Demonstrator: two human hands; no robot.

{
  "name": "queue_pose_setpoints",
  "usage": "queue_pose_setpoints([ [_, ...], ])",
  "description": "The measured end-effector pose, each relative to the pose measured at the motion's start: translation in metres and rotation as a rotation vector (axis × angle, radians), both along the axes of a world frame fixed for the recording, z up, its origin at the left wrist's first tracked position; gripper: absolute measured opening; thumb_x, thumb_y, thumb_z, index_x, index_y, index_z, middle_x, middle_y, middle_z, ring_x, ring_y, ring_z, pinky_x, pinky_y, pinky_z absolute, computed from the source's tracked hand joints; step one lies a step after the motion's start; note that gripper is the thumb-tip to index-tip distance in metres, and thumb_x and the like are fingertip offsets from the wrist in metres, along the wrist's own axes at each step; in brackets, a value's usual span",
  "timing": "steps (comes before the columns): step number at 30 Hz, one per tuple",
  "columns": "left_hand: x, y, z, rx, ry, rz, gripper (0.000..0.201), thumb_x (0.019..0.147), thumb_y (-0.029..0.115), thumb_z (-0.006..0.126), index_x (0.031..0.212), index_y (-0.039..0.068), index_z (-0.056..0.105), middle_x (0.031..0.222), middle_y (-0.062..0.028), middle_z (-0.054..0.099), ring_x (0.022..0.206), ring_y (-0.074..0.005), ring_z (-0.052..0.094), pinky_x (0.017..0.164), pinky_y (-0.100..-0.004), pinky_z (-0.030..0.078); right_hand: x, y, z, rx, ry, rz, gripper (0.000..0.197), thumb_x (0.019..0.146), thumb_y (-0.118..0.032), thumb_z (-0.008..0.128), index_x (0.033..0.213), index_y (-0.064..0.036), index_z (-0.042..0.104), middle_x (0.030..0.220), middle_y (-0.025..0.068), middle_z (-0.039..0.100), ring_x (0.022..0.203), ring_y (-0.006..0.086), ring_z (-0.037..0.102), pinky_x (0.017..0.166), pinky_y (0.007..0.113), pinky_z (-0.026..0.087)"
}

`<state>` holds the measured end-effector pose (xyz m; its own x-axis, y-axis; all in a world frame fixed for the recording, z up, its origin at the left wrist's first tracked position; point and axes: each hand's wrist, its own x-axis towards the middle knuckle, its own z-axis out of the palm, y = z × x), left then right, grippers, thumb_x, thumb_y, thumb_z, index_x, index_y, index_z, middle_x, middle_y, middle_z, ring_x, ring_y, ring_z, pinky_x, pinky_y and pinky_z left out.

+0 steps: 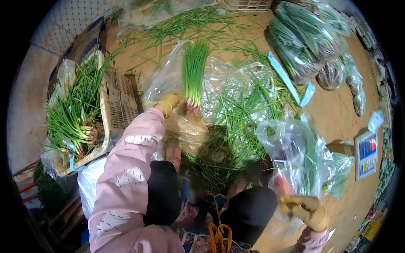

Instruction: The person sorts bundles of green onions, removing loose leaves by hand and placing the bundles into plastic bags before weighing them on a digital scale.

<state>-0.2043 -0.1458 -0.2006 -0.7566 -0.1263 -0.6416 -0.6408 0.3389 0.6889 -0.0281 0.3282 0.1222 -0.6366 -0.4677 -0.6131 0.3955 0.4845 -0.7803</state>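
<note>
A bunch of green onions [195, 69] with reddish root ends lies on clear plastic in front of me. My left hand [168, 104], in a yellow glove, is closed at the lower left of the bunch, beside its roots, on a clear plastic bag [162, 82]. At the lower right my gloved right hand [307, 209] has its fingers pinched at the lower end of another clear bag [291, 145]. Green stalks show through that bag, and a blurred reddish patch sits just above the fingers. Plastic and blur partly hide the fingertips.
Loose green onions [244, 105] cover the plastic in the middle. A crate [120, 97] piled with green onions stands on the left. Filled bags [301, 46] lie at the far right, near blue strips [284, 78]. A scale with a blue display [366, 154] sits on the right.
</note>
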Motion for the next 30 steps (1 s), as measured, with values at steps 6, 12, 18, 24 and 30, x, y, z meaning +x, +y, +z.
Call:
queue_pose_setpoints([
  [6, -0.002, 0.000, -0.080, -0.157, -0.120, -0.190, 0.030, 0.080, 0.015, 0.047, 0.104, -0.001, 0.053, 0.089, -0.0188, 0.059, 0.082, -0.0300, 0.057, 0.073, -0.0372, 0.044, -0.159, -0.189, -0.205, 0.115, 0.157, 0.135, 0.049, 0.082, -0.026, 0.056, 0.120, 0.0027, 0.043, 0.081, 0.0015, 0.053, 0.074, 0.0082, 0.046, 0.066, 0.022, 0.041],
  [12, 0.024, 0.045, -0.069, 0.236, 0.294, -0.172, 0.024, 0.080, 0.011, 0.049, 0.102, 0.007, 0.058, 0.100, -0.0120, 0.058, 0.091, -0.0252, 0.054, 0.081, -0.0308, 0.043, -0.215, -0.306, -0.363, 0.032, -0.013, -0.153, 0.074, 0.071, -0.046, 0.065, 0.122, 0.0009, 0.040, 0.100, 0.0183, 0.056, 0.090, 0.0267, 0.055, 0.083, 0.032, 0.043],
  [18, 0.014, 0.035, -0.091, 0.610, 0.138, 0.023, 0.024, 0.082, 0.016, 0.051, 0.103, 0.004, 0.053, 0.091, -0.0077, 0.057, 0.092, -0.0215, 0.053, 0.082, -0.0329, 0.043, -0.205, -0.255, -0.416, 0.223, -0.300, -0.510, 0.056, 0.076, -0.041, 0.059, 0.113, -0.0009, 0.047, 0.094, 0.0160, 0.059, 0.084, 0.0242, 0.058, 0.076, 0.032, 0.047],
  [24, 0.027, 0.047, -0.011, 0.898, 0.102, -0.004, 0.034, 0.083, 0.036, 0.054, 0.097, 0.005, 0.056, 0.082, -0.0057, 0.058, 0.076, -0.0161, 0.054, 0.071, -0.0288, 0.044, -0.160, -0.257, -0.313, -0.009, -0.166, -0.514, 0.048, 0.080, -0.044, 0.054, 0.103, -0.0020, 0.053, 0.085, 0.0120, 0.059, 0.077, 0.0203, 0.055, 0.073, 0.031, 0.045],
  [30, 0.052, 0.073, 0.041, 1.173, 0.055, -0.120, 0.032, 0.082, 0.032, 0.057, 0.095, 0.003, 0.056, 0.077, -0.0048, 0.059, 0.069, -0.0158, 0.055, 0.065, -0.0328, 0.045, -0.103, -0.244, -0.261, 0.026, -0.023, -0.488, 0.046, 0.087, -0.045, 0.043, 0.091, -0.0004, 0.056, 0.072, 0.0037, 0.057, 0.064, 0.0118, 0.050, 0.058, 0.026, 0.041],
])
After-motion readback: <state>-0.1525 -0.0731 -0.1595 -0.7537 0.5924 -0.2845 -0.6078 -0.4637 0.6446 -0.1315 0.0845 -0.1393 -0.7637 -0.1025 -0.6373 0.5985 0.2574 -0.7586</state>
